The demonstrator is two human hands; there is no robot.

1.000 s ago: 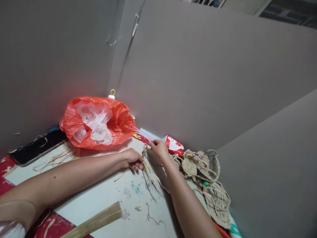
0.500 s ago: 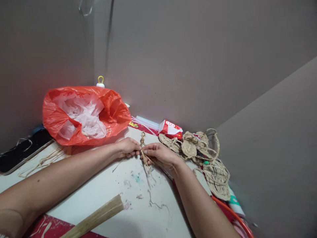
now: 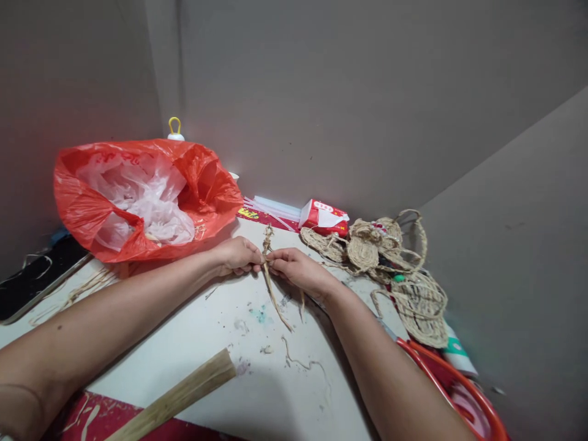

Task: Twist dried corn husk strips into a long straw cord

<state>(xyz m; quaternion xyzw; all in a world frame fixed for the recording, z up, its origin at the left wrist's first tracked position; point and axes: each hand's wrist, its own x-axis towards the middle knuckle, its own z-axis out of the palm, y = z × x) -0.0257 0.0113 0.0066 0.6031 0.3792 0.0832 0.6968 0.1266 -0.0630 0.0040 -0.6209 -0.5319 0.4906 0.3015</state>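
Both hands meet over the white table (image 3: 202,340), pinching a thin braid of dry straw-coloured fibre (image 3: 267,242). My left hand (image 3: 239,255) closes on its left side, fingertips at the braid. From the right, my right hand (image 3: 297,269) grips it with thumb and forefinger. The knotted end points away from me, above the fingertips. Loose strands (image 3: 277,303) hang down from the grip toward the table, and another strand end shows below my right hand. The exact fingertip contact is partly hidden.
A red plastic bag (image 3: 211,190) with white plastic inside stands back left, beside a black flat object (image 3: 37,282). Coiled woven fibre pieces (image 3: 362,248), a tissue pack (image 3: 324,217) and a red basket (image 3: 487,398) are at right. A dry stalk strip (image 3: 184,395) lies in front.
The loose strands, spread out before, now hang in a narrower bunch, with one end apart under my right hand. Both hands stay at the braid. The view has shifted slightly.
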